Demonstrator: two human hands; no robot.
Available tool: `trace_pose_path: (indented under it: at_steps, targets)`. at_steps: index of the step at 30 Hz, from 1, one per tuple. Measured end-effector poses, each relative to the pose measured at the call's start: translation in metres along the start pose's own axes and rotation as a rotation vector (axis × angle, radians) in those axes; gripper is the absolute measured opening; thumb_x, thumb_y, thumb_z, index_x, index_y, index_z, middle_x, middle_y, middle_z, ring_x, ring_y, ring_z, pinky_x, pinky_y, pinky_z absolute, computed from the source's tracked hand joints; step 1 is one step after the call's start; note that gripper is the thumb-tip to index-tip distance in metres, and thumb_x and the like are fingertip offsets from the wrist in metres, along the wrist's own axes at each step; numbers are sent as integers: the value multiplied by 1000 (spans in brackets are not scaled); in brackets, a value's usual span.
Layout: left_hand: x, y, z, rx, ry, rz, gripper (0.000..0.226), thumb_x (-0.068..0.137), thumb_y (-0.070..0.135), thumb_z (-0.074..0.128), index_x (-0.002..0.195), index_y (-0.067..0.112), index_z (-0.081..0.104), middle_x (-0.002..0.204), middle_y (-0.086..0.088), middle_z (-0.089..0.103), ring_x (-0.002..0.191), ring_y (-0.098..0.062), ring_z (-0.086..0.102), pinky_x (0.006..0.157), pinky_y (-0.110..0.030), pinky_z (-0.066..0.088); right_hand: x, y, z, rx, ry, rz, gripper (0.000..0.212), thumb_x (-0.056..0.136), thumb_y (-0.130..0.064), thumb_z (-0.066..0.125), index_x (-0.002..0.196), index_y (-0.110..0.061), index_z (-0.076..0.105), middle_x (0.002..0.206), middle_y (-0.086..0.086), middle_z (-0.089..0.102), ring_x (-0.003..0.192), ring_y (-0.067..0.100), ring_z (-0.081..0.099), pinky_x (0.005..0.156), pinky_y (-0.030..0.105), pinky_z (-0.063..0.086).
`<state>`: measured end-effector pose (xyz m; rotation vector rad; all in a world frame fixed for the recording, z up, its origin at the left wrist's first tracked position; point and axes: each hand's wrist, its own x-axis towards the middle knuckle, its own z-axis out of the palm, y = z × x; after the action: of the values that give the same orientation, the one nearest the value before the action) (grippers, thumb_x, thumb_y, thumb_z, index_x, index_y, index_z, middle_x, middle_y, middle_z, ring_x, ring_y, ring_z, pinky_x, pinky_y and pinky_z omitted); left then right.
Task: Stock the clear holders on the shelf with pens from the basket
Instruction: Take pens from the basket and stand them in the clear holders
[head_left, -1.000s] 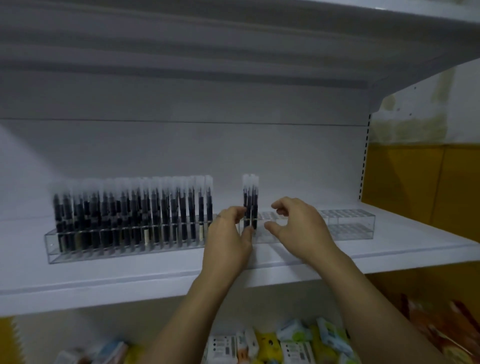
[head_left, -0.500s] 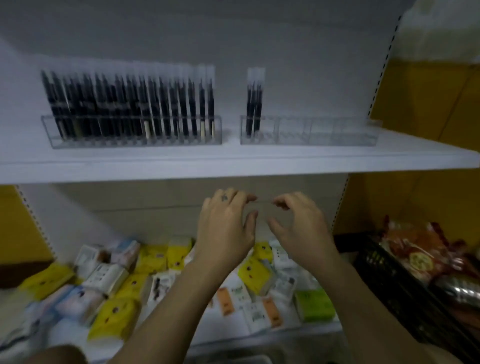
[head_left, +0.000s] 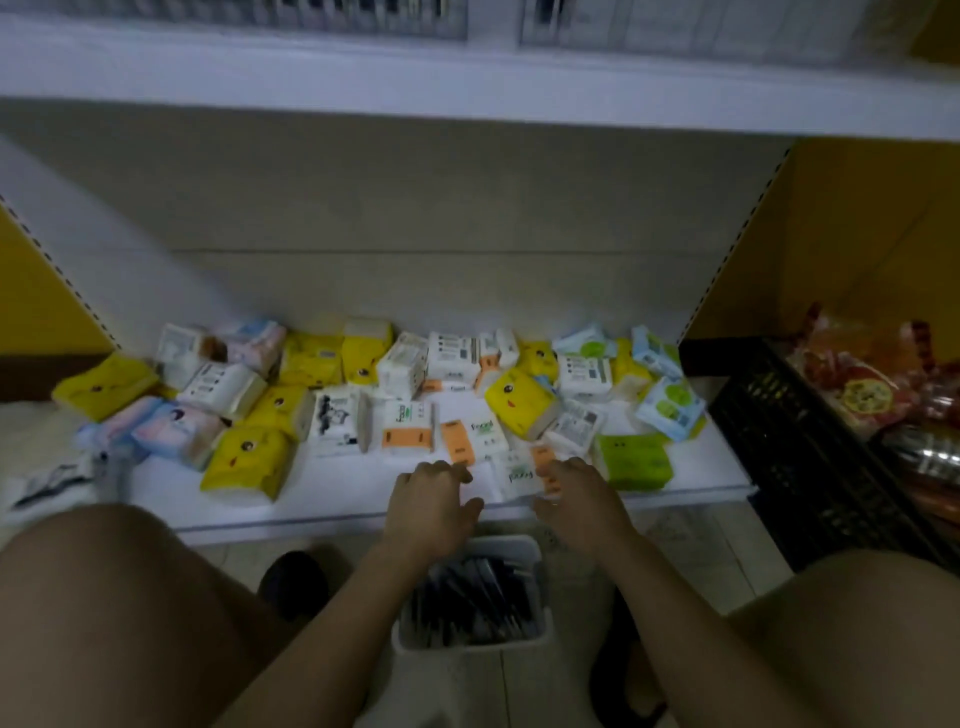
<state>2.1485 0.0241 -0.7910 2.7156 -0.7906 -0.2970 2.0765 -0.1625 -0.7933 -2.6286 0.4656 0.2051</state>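
A white basket (head_left: 537, 551) stands on the floor between my knees, filled with dark pens (head_left: 470, 603) in clear wrappers. My left hand (head_left: 428, 506) hovers just above the basket's far rim, fingers loosely curled and holding nothing. My right hand (head_left: 582, 501) hangs beside it to the right, also loosely curled and holding nothing. The clear holders (head_left: 634, 23) show only as blurred strips on the upper shelf (head_left: 467, 83) at the top edge.
Several tissue packs (head_left: 522, 397) in yellow, white, green and blue lie scattered on the lower shelf (head_left: 332, 499) beyond my hands. A black crate (head_left: 795, 457) with red snack bags sits at the right. My bare knees fill both lower corners.
Both hands have come down from the clear holders on the upper shelf to just above the basket. My view has dropped from the upper shelf to the lower shelf and floor.
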Motion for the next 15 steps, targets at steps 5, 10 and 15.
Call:
trace_pose_path:
  at_steps: [5,10,15]
  targets:
    - [-6,-24,39,-89,-188,-109,35,90,39,55,118,19,61,121,-5,62,111,-26,56,92,-37,47,1,17,51,85,-164,51,31,91,-29,59,119,-16,59,119,2,56,109,22,56,85,29,46]
    - [-8,-33,82,-221,-329,-172,29,92,31,53,117,17,61,117,-7,64,105,-25,60,87,-35,51,-7,32,103,198,-367,133,16,93,-26,60,105,-16,61,99,-5,53,88,8,52,76,21,37]
    - [-11,-42,132,-260,-510,-205,26,94,24,51,116,14,62,110,-9,65,96,-22,61,79,-30,51,-3,47,140,189,-507,189,32,95,-27,56,123,-12,57,118,10,61,94,18,57,76,24,45]
